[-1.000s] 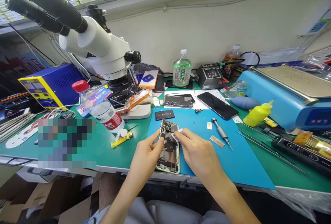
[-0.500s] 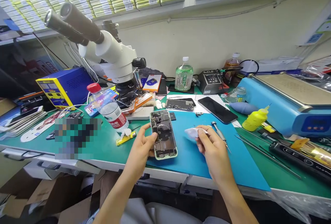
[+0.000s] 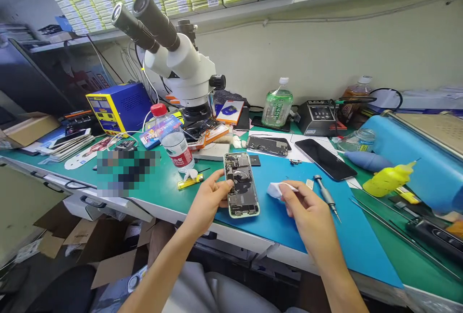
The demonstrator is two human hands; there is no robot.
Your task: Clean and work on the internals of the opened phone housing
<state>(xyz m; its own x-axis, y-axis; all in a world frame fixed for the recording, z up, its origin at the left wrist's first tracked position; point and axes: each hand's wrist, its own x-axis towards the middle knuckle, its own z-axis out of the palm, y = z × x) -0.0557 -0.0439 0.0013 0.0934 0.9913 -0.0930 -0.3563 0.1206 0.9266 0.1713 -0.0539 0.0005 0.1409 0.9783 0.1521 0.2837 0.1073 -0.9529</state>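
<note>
My left hand (image 3: 208,199) holds an opened phone body (image 3: 241,185) by its left edge, lifted a little over the blue mat (image 3: 289,221), its inner parts facing up. To the right of the phone, my right hand (image 3: 307,209) pinches a small white wipe (image 3: 277,189) between thumb and fingers, apart from the phone. A small screwdriver (image 3: 326,197) lies on the mat just right of that hand.
A microscope (image 3: 181,62) stands at the back left, with a water bottle (image 3: 173,140) before it. A second phone frame (image 3: 268,145), a black screen (image 3: 325,158), a yellow squeeze bottle (image 3: 388,179), a green bottle (image 3: 277,106) and a blue machine (image 3: 423,158) crowd the bench.
My right hand lifted the wipe off the phone and moved right. My left hand raised the phone from the mat. The view swung left.
</note>
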